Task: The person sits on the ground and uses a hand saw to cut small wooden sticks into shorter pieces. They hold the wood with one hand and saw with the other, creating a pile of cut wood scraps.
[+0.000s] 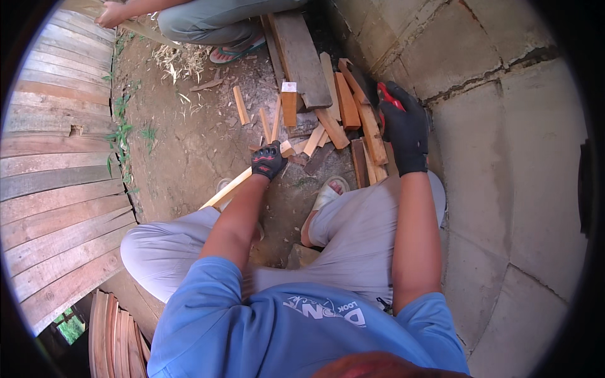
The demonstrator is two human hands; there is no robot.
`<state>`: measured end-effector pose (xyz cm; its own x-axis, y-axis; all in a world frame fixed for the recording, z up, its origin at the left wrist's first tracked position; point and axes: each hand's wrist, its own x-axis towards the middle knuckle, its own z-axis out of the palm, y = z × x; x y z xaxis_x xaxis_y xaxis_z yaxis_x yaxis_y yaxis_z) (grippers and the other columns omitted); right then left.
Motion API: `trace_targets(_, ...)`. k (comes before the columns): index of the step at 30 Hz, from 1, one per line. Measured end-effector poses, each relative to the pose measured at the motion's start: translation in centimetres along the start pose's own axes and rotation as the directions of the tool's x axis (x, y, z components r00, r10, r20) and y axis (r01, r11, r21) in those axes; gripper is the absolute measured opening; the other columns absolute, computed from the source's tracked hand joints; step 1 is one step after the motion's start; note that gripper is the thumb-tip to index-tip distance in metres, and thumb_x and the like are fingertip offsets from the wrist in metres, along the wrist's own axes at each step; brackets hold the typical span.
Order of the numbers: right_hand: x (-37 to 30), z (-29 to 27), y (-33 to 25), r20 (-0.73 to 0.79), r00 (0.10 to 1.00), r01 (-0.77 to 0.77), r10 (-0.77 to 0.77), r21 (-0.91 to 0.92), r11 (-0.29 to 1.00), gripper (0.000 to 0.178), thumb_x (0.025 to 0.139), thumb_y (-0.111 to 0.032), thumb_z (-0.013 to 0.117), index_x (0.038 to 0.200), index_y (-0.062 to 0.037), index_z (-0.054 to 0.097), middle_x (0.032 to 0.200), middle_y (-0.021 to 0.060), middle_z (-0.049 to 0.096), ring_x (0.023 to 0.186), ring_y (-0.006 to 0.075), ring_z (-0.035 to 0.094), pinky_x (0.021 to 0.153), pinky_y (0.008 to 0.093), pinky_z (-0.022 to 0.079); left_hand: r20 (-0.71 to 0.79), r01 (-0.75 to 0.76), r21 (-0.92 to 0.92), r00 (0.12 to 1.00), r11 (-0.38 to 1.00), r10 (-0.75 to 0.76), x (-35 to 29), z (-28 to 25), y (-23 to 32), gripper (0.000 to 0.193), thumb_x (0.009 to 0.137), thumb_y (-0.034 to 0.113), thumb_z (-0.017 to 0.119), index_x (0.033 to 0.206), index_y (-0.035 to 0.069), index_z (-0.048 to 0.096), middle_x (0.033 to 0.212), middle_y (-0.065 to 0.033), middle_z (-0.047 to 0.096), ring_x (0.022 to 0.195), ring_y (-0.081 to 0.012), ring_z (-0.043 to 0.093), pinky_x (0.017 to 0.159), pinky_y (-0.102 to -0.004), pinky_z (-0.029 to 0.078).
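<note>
My left hand (269,161), in a black glove with red trim, is closed around a pale wooden strip (230,189). The strip slants from beside my left knee up to the short wood pieces in front of me. My right hand (406,126), also gloved in black, is raised beside the block wall, right of the wood pile. Its fingers curl around a bright red and dark object (392,96), whose kind I cannot make out. Below the right hand lean several brown wood offcuts (372,132). An upright wood block (289,108) with a pale top stands ahead of my left hand.
A thick grey plank (302,60) lies at the far middle. Another person's leg (205,25) and sandaled foot are beyond it, near wood shavings (179,62). A concrete block wall (479,157) closes the right side; wooden boards (63,151) line the left.
</note>
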<state>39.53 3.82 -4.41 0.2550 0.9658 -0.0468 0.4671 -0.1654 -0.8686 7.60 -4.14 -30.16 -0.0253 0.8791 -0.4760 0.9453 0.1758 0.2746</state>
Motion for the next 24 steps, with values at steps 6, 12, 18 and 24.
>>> trace_targets(6, 0.1, 0.6, -0.4, 0.028, 0.999, -0.048, 0.045, 0.083, 0.995, 0.046, 0.090, -0.020, 0.074, 0.134, -0.0056, 0.076, 0.118, 0.0144, 0.079, 0.101, 0.0192, 0.074, 0.089, 0.0332, 0.058, 0.122, 0.017, -0.133, 0.993, 0.991, -0.001, -2.5, -3.4, 2.1, 0.094, 0.079, 0.075, 0.076, 0.138, 0.004, 0.064, 0.132, -0.0265, 0.071, 0.125, -0.0403, 0.068, 0.106, -0.0501, 0.053)
trace_targets(12, 0.1, 0.4, -0.3, 0.014, 0.998, -0.062, 0.061, 0.090, 0.994, 0.047, 0.089, -0.022, 0.074, 0.134, -0.0057, 0.076, 0.124, 0.0179, 0.078, 0.116, 0.0280, 0.074, 0.103, 0.0364, 0.053, -0.109, 0.161, -0.494, 0.963, 0.854, -0.245, 1.1, -6.3, 1.1, 0.103, 0.076, 0.070, 0.082, 0.144, -0.002, 0.058, 0.139, -0.0310, 0.067, 0.131, -0.0430, 0.065, 0.108, -0.0481, 0.053)
trace_targets(18, 0.5, 0.9, 0.5, 0.013, 0.999, -0.047, 0.047, 0.013, 0.999, 0.048, 0.090, -0.027, 0.075, 0.132, -0.0054, 0.076, 0.129, 0.0161, 0.077, 0.120, 0.0287, 0.073, 0.106, 0.0375, 0.052, -0.088, 0.324, -0.403, 0.917, 0.856, -0.388, 7.9, -7.4, -2.6, 0.099, 0.076, 0.060, 0.084, 0.149, -0.001, 0.056, 0.142, -0.0293, 0.065, 0.132, -0.0421, 0.065, 0.110, -0.0487, 0.052)
trace_targets(24, 0.1, 1.4, -0.4, 0.049, 0.998, -0.033, 0.031, 0.036, 0.999, 0.046, 0.090, -0.026, 0.074, 0.131, -0.0050, 0.077, 0.131, 0.0161, 0.076, 0.123, 0.0287, 0.071, 0.107, 0.0370, 0.051, -0.059, 0.424, -0.356, 0.879, 0.833, -0.472, 13.8, -6.6, -7.8, 0.077, 0.088, 0.066, 0.071, 0.133, 0.002, 0.074, 0.137, -0.0229, 0.071, 0.129, -0.0379, 0.068, 0.109, -0.0477, 0.052)
